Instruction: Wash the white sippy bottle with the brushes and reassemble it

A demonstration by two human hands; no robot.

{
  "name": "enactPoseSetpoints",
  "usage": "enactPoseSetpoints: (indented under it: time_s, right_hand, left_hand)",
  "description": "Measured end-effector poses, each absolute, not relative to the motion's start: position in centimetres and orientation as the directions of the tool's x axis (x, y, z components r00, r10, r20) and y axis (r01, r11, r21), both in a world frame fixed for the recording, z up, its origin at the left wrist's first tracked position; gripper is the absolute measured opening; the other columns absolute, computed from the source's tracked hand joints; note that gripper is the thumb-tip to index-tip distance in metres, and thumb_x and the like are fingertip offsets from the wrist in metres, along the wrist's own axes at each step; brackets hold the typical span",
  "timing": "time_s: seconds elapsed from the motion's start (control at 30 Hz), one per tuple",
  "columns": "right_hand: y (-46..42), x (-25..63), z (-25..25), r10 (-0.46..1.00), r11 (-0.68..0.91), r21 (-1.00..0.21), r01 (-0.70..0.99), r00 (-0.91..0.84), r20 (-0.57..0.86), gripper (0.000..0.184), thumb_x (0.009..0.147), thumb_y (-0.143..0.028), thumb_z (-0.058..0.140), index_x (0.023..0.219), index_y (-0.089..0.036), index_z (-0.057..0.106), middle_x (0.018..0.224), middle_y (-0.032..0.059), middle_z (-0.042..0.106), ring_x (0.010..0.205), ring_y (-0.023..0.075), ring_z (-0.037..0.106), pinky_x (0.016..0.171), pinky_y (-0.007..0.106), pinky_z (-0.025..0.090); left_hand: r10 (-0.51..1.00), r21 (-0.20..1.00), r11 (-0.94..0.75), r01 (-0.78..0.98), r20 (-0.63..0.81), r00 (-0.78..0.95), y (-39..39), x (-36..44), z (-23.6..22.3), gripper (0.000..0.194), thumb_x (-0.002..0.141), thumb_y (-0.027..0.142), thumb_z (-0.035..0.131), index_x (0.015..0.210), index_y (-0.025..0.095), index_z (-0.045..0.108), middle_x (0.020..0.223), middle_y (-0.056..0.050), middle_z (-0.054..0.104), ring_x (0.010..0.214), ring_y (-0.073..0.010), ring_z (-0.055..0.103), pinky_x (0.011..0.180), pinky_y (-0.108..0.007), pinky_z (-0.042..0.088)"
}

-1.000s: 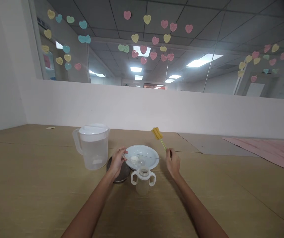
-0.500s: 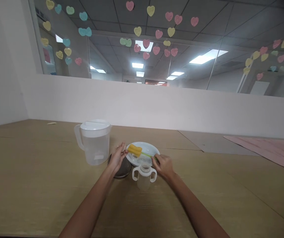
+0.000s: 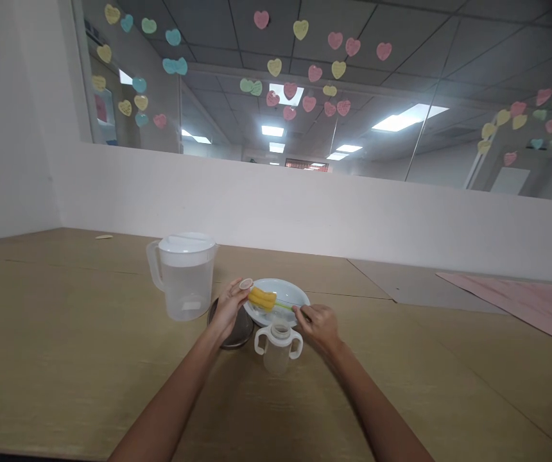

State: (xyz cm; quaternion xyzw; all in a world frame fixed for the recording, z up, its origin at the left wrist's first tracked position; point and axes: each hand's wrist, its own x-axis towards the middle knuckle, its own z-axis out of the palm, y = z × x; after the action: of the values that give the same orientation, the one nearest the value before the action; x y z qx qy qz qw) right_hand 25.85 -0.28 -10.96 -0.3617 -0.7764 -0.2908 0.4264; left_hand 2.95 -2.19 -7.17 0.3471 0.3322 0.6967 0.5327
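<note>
My right hand (image 3: 318, 324) is closed on the thin green handle of a brush with a yellow sponge head (image 3: 262, 298), held level over a white plate (image 3: 291, 293). My left hand (image 3: 229, 307) pinches a small round clear piece (image 3: 246, 283) right at the sponge tip. A clear two-handled baby cup (image 3: 277, 347) without a lid stands on the wooden table just in front of both hands. A dark round metal lid (image 3: 237, 333) lies under my left hand.
A clear plastic pitcher (image 3: 182, 274) with a white lid stands left of the plate. A low white wall (image 3: 305, 208) runs behind the table, with glass covered in paper hearts above. A pink sheet (image 3: 521, 301) lies at the far right.
My right hand swung the brush from pointing up and away down to level over the plate, its sponge now at my left hand's fingers. My left hand rose slightly with the small piece.
</note>
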Motion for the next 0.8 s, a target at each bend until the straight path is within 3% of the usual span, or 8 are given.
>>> enactPoseSetpoints:
  time_s: [0.17,0.27,0.47,0.63,0.73,0.8]
  right_hand:
    - [-0.1,26.2,-10.7,0.386,0.503,0.176,0.846,-0.402,0.83,0.046,0.088,-0.037,0.042,0.047,-0.018,0.054,0.045,0.0021,0.054,0.044,0.0094,0.045,0.052,0.026,0.023]
    - [0.0,26.7,-10.4,0.359,0.471,0.195,0.86,-0.389,0.848,0.044,0.086,-0.034,0.043,0.047,-0.017,0.054,0.043,0.0018,0.053,0.043,0.0091,0.042,0.051,0.026,0.021]
    - [-0.3,26.3,-10.1,0.357,0.455,0.08,0.887,-0.264,0.896,0.043,0.089,-0.03,0.037,0.053,-0.016,0.056,0.045,0.002,0.053,0.043,0.0089,0.042,0.05,0.025,0.021]
    - [-0.3,26.0,-10.2,0.389,0.511,0.128,0.85,-0.361,0.848,0.047,0.088,-0.03,0.037,0.047,-0.017,0.055,0.043,0.002,0.054,0.039,0.0078,0.04,0.049,0.026,0.019]
    - [0.1,26.6,-10.2,0.454,0.475,0.081,0.876,-0.323,0.831,0.048,0.086,-0.031,0.036,0.046,-0.016,0.056,0.043,0.0035,0.055,0.039,0.0083,0.041,0.049,0.026,0.019]
    - [0.2,27.0,-10.1,0.501,0.417,-0.014,0.909,-0.217,0.838,0.047,0.086,-0.033,0.035,0.049,-0.016,0.059,0.045,0.0043,0.057,0.04,0.0091,0.042,0.048,0.026,0.018]
  left_hand:
    - [0.974,0.836,-0.22,-0.502,0.159,-0.162,-2.1,2.7,-7.2,0.037,0.068,0.014,0.063,0.105,0.017,0.056,0.106,-0.01,0.064,0.093,-0.015,0.06,0.085,-0.027,0.045]
    - [0.973,0.823,-0.23,-0.52,0.18,-0.147,-2.1,2.7,-7.1,0.034,0.07,0.016,0.062,0.104,0.017,0.057,0.105,-0.009,0.064,0.091,-0.0141,0.06,0.084,-0.028,0.045]
    - [0.972,0.815,-0.234,-0.53,0.189,-0.139,-2.4,3.2,-6.8,0.033,0.073,0.018,0.059,0.106,0.018,0.054,0.11,-0.009,0.061,0.099,-0.0152,0.057,0.085,-0.027,0.044]
    - [0.971,0.819,-0.236,-0.523,0.213,-0.104,-2.6,3.3,-6.7,0.037,0.071,0.023,0.062,0.107,0.019,0.053,0.108,-0.008,0.062,0.099,-0.0159,0.057,0.081,-0.026,0.044]
    - [0.952,0.855,-0.305,-0.42,0.285,-0.112,-2.7,3.3,-6.8,0.046,0.07,0.032,0.064,0.113,0.021,0.05,0.1,-0.006,0.064,0.089,-0.0149,0.06,0.081,-0.027,0.044]
    - [0.932,0.875,-0.363,-0.32,0.34,-0.126,-2.9,3.5,-6.9,0.051,0.071,0.036,0.063,0.117,0.021,0.047,0.093,-0.005,0.066,0.074,-0.012,0.059,0.076,-0.026,0.044]
